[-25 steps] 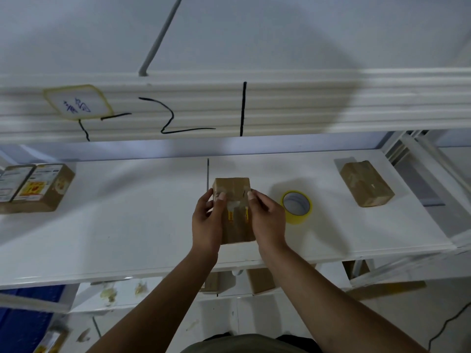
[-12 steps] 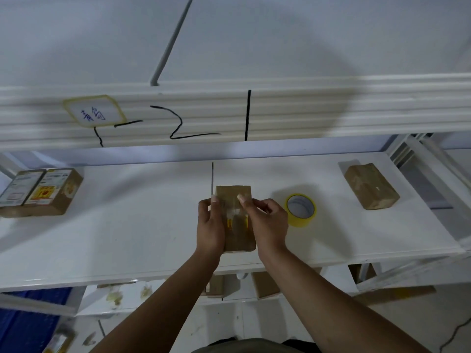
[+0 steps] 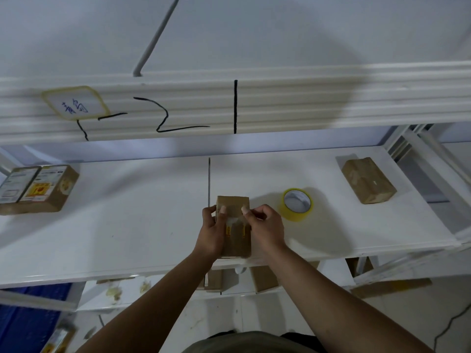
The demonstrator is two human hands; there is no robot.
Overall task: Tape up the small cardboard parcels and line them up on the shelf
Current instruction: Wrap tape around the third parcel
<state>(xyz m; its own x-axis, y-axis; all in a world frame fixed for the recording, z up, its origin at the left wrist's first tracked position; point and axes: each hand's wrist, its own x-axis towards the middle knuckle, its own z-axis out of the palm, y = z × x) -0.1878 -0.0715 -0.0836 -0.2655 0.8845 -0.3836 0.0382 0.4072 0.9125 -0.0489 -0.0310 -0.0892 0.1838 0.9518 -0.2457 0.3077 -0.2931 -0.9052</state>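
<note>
A small brown cardboard parcel with clear tape across its top lies near the front edge of the white shelf. My left hand grips its left side, thumb on top. On its right side sits my right hand, its forefinger pressing the tape and the other fingers curled. A yellow roll of tape lies flat just right of my right hand. Another taped parcel rests at the far right. At the far left is a labelled parcel, and beside it another parcel cut by the frame.
The upper shelf's front beam with black marker lines and a paper label hangs above. A dark seam splits the shelf behind the parcel. Cardboard pieces lie on the lower shelf. White frame posts stand at right.
My hands have kept hold of the parcel near the front edge. My right hand's fingers curled in, leaving the forefinger on the tape. The view shifted a little.
</note>
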